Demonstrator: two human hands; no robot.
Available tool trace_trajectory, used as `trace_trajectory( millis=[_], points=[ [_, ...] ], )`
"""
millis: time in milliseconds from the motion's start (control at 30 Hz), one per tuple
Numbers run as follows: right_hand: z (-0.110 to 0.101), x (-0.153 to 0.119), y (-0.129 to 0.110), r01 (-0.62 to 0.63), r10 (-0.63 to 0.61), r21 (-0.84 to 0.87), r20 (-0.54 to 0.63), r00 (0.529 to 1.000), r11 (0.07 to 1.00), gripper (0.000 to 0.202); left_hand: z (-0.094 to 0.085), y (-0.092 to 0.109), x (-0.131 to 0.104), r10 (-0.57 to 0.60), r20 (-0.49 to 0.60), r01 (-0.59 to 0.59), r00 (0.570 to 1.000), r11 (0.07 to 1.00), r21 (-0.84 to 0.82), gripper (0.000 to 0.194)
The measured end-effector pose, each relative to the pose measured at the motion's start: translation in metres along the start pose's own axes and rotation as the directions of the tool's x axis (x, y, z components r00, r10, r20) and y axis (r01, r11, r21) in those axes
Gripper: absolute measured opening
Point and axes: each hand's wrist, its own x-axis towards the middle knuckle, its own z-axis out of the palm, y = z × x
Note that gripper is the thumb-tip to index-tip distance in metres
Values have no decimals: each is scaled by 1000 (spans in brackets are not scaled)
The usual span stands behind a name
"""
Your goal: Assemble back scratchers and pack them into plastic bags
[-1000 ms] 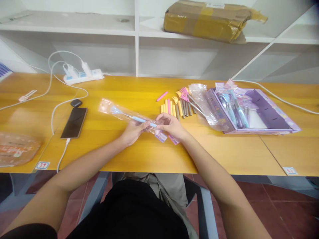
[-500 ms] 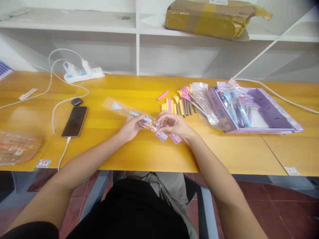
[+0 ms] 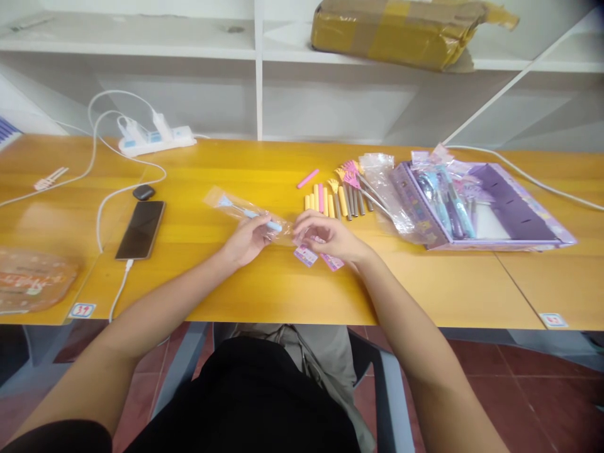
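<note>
A light-blue back scratcher (image 3: 267, 221) with a small hand-shaped head lies inside a clear plastic bag (image 3: 213, 196). My left hand (image 3: 248, 240) is closed around its handle through the bag. At the bag's right end, my right hand (image 3: 330, 234) pinches the plastic with thumb and fingertips. Below the right fingers lie two small printed cards (image 3: 306, 255) in pink and purple. Just beyond the right hand are several yellow handle pieces (image 3: 311, 201), a loose pink tube (image 3: 308, 178) and back scratchers with pink hand-shaped heads (image 3: 352, 177).
A purple box (image 3: 523, 214) holding bagged back scratchers stands at the right, with clear bags (image 3: 377, 170) against its left side. At the left are a phone (image 3: 140, 229) on a cable and a white power strip (image 3: 158, 142). A taped parcel (image 3: 391, 31) sits on the shelf.
The bag with the light-blue back scratcher has shifted slightly to the right, and its right end is drawn closer to my right hand. My left hand has barely moved.
</note>
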Motion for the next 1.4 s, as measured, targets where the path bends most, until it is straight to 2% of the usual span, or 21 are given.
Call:
trace_trajectory(
  millis=[133, 267, 467, 633, 800, 967, 1067, 1200, 1400],
  points=[
    [0, 2, 2, -1, -2, -42, -80, 997, 999, 14, 0, 0, -1, 11, -1, -11, 1000, 999, 36, 25],
    [0, 3, 3, 19, -30, -72, -156, 987, 997, 19, 1, -6, -3, 30, 51, -37, 998, 990, 133, 37],
    [6, 7, 3, -12, 1, -71, -155, 988, 997, 27, -1, -17, -4, 75, 90, -98, 993, 950, 295, 44],
    [15, 9, 5, -64, 42, -99, -213, 976, 993, 30, -4, -19, -5, 119, 189, -181, 975, 915, 361, 37],
    [17, 8, 5, -75, 44, -115, -251, 967, 991, 26, -6, -18, -5, 49, 310, -198, 949, 860, 470, 38],
    [15, 8, 7, -50, 20, -115, -249, 968, 992, 32, -5, -18, -4, 93, 320, -249, 943, 834, 493, 38],
    [14, 8, 10, -94, 77, -80, -195, 978, 992, 36, -3, -19, -4, 55, 331, -214, 942, 857, 468, 40],
    [14, 6, 14, -172, 178, 63, -109, 978, 983, 41, -4, -22, -3, -13, 346, -162, 938, 867, 470, 42],
    [12, 6, 11, -190, 201, 95, -117, 973, 977, 37, -6, -20, 0, -27, 344, -156, 939, 856, 494, 56]
  ],
)
